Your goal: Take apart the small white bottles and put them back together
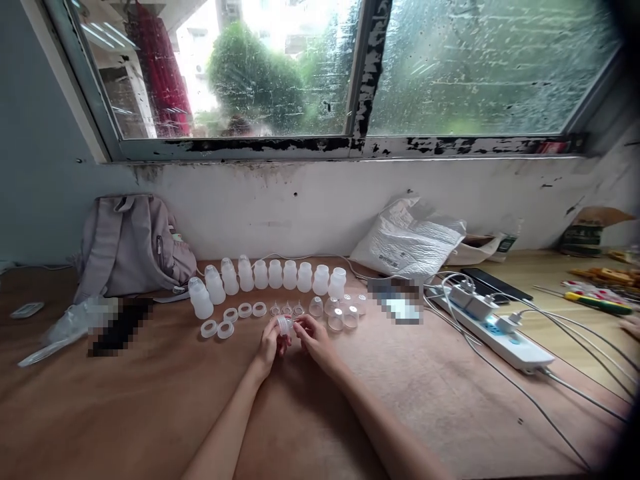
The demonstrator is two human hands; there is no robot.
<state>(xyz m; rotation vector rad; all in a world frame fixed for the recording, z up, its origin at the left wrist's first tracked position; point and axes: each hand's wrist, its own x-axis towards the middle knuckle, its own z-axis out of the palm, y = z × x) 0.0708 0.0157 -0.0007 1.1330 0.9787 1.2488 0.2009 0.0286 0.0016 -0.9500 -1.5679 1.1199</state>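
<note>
My left hand (273,343) and my right hand (313,335) meet over the brown table, fingers pinched together round a small translucent white plastic piece (285,325), perhaps a ring or cap. Just beyond them stands a curved row of several white plastic bottles (260,275). In front of the bottles lie several white rings (227,320), small clear nipples (287,309) and clear dome caps (343,313).
A grey backpack (133,243) leans against the wall at left, with a plastic bag (75,323) in front. A white bag (407,240), a phone (495,283) and a power strip (493,327) with cables lie at right. Screwdrivers (595,303) sit far right.
</note>
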